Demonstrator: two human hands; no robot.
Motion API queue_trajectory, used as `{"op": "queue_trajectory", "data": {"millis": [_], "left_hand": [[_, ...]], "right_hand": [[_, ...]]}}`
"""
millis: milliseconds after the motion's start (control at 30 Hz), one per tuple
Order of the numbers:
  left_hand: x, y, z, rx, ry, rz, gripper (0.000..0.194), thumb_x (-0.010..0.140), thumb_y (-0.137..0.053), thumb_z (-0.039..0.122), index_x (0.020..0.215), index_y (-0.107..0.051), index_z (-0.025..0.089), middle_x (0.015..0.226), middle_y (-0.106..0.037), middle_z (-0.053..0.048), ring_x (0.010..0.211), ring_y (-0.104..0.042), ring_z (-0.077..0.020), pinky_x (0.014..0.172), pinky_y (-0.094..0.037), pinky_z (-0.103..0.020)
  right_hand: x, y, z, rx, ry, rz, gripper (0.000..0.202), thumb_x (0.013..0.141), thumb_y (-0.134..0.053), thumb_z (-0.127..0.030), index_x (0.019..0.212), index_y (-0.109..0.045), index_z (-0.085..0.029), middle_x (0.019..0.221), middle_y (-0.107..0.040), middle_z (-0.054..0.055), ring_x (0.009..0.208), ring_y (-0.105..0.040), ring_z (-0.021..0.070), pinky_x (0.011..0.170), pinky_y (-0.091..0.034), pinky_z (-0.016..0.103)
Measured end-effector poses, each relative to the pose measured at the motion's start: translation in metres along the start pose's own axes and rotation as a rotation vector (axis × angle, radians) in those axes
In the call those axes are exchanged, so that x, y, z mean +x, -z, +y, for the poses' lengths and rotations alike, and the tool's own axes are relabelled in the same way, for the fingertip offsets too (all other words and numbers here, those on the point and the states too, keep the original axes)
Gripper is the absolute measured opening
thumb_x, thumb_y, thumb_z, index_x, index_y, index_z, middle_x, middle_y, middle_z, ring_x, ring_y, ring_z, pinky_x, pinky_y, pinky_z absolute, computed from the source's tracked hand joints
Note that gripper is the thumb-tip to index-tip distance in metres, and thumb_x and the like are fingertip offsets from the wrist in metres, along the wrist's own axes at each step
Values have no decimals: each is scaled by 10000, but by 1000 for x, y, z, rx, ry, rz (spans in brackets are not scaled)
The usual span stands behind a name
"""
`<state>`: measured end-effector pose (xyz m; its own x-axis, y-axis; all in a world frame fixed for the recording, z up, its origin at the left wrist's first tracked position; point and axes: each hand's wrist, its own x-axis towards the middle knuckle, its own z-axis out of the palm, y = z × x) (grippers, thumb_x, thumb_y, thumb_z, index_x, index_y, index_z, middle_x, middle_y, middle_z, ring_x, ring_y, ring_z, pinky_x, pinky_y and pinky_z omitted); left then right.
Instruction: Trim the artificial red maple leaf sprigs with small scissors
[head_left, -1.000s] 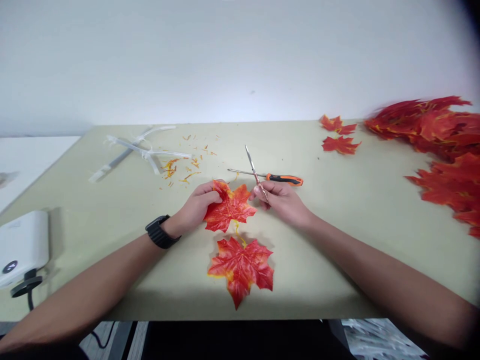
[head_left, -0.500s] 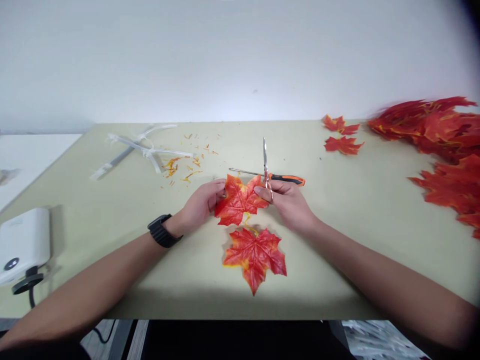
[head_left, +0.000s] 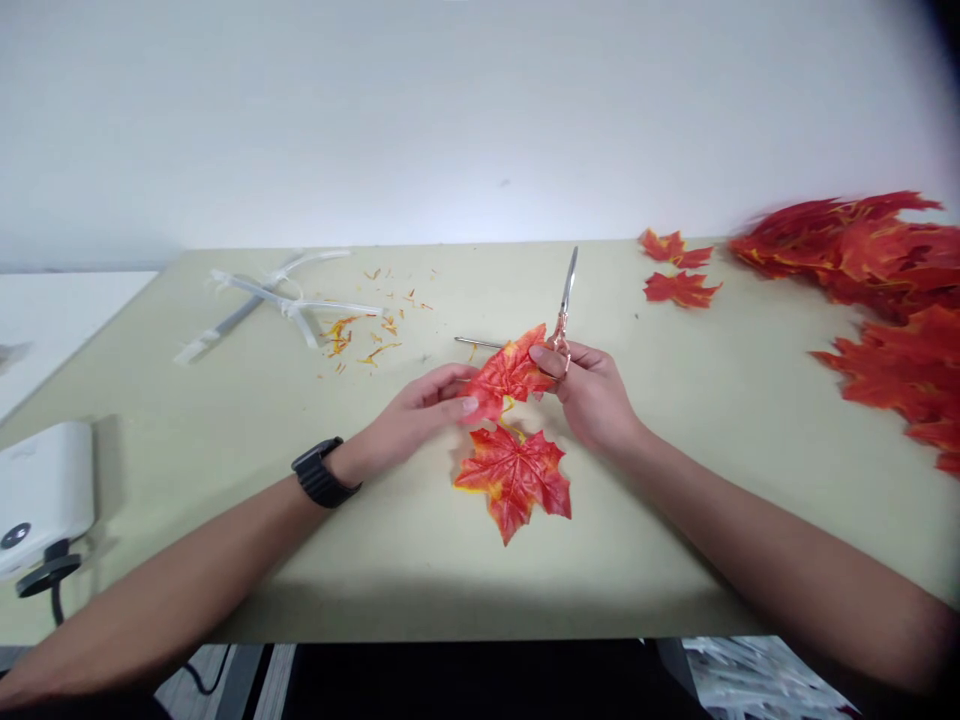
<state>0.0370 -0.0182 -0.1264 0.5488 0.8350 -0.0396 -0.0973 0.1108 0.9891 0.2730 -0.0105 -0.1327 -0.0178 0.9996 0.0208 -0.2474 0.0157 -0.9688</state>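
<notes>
left hand [head_left: 431,402] pinching upper leaf [head_left: 508,372] at left, right hand [head_left: 596,392] grasping its right side plus scissors [head_left: 566,308] — blades pointing toward table's [head_left: 375,580] back edge, away from yellow stem [head_left: 516,431]; lower leaf [head_left: 517,475] lying nearer front edge.

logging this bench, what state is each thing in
left hand: pinching upper leaf
right hand: holding scissors and upper leaf
upper leaf: lifted, bent
lower leaf: spread out
scissors: blades look closed
screwdriver: lying, partly hidden
scraps: scattered
plastic strips: crossed
leaf pile: heaped
watch: worn
white device: power unclear
</notes>
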Motion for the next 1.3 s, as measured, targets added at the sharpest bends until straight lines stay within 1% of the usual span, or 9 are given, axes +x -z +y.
{"op": "queue_trajectory", "data": {"millis": [167, 333, 433, 500, 667, 767, 900, 1033, 1300], "left_hand": [[-6, -15, 2, -18, 114, -147, 534, 850, -807, 321, 1331, -605, 208, 1260, -708, -102, 1130, -682, -247, 965, -548, -368], [-8, -19, -1, 128, 222, -215, 288, 889, -757, 401, 1079, -743, 185, 1083, -766, -61, 985, -716, -203, 916, -557, -327], [-10, -20, 1, 266, 210, -136, 289, 885, -746, 462, 880, -761, 173, 844, -746, -21, 775, -679, -153, 770, -542, -275], [-11, -20, 4, 335, 154, -69, 312, 889, -736, 472, 804, -737, 171, 762, -709, -5, 715, -642, -137, 712, -518, -258], [-6, -15, 6, 362, -39, 257, 271, 881, -741, 460, 888, -735, 188, 893, -741, -32, 848, -673, -169, 787, -544, -283], [-3, -7, 3, 256, -120, 418, 284, 865, -759, 472, 892, -725, 192, 871, -744, -36, 823, -686, -172, 773, -564, -292], [1, 3, -1, 178, -241, 528, 250, 866, -766, 436, 931, -706, 203, 954, -750, -41, 833, -691, -161, 737, -569, -276], [2, 7, 0, 251, -329, 641, 243, 861, -773, 414, 936, -703, 193, 1039, -752, -65, 936, -704, -184, 817, -584, -300], [3, 4, 2, 135, -260, 698, 337, 822, -809, 458, 998, -736, 180, 1039, -757, -74, 895, -720, -190, 829, -616, -328]], "right_hand": [[-4, -4, -5, 98, -59, -92, 244, 811, -856, -354, 687, -716, -198, 717, -587, -8, 675, -526, 114, 674, -461, 265], [-10, -9, -3, 121, -64, -143, 275, 801, -868, -332, 638, -687, -202, 704, -575, -22, 667, -510, 104, 681, -458, 258], [-10, -8, -2, 88, -78, -184, 281, 823, -847, -368, 651, -696, -206, 708, -582, -16, 673, -528, 110, 691, -481, 269], [-8, -6, -2, 40, -78, -180, 290, 822, -842, -411, 668, -705, -208, 707, -588, -12, 667, -538, 118, 674, -496, 279], [-1, -1, -3, -145, -77, -50, 334, 802, -827, -537, 787, -785, -206, 711, -643, 21, 646, -569, 133, 587, -457, 271], [3, 1, -2, -69, -79, 24, 314, 775, -854, -519, 773, -789, -212, 712, -630, 9, 634, -549, 117, 591, -453, 259], [5, 1, 1, 19, -77, 20, 315, 751, -882, -485, 699, -741, -208, 742, -597, -3, 668, -558, 118, 604, -473, 256], [3, 0, 0, 14, -90, -13, 332, 751, -881, -492, 703, -735, -198, 782, -609, 10, 680, -584, 126, 574, -470, 256], [2, 0, 0, -7, -96, -56, 299, 758, -871, -486, 762, -760, -209, 806, -615, 14, 720, -565, 127, 594, -466, 253]]}}
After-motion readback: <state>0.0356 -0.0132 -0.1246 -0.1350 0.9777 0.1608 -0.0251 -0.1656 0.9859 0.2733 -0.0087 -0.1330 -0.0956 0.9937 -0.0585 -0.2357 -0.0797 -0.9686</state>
